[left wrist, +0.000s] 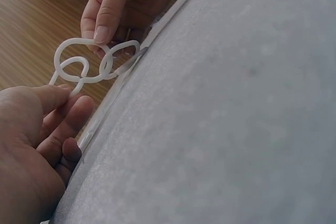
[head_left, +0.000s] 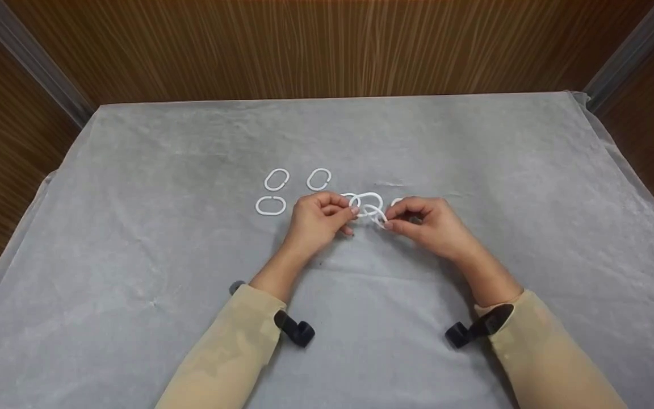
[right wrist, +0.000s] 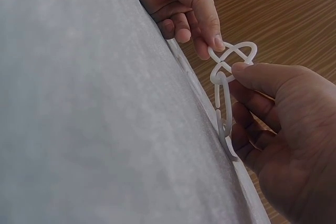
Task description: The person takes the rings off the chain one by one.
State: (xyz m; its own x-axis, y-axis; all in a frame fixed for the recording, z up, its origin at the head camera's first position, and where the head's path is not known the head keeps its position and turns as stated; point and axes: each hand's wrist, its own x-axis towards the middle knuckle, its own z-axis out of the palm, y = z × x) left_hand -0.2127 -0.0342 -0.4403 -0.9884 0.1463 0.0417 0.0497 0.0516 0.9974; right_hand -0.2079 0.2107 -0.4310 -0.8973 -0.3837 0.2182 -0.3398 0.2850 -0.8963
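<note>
My left hand (head_left: 317,220) pinches a white oval plastic link (left wrist: 75,59) between thumb and fingers. My right hand (head_left: 434,228) pinches a larger-looking white link (left wrist: 79,41) that crosses the left hand's link in both wrist views. From the right hand's link hangs another white link (right wrist: 227,98), and a shaded one (right wrist: 226,142) dangles below it. Each link has a small gap in its side; the left link's gap lies right at the right link's bar. Fingers hide parts of the held links.
Three loose white links lie on the grey cloth (head_left: 134,238) left of the hands: one upper left (head_left: 277,179), one beside it (head_left: 319,179), one lower (head_left: 271,205). Part of another link (head_left: 397,201) peeks out behind the right hand. Wood-grain panels (head_left: 327,45) surround the table.
</note>
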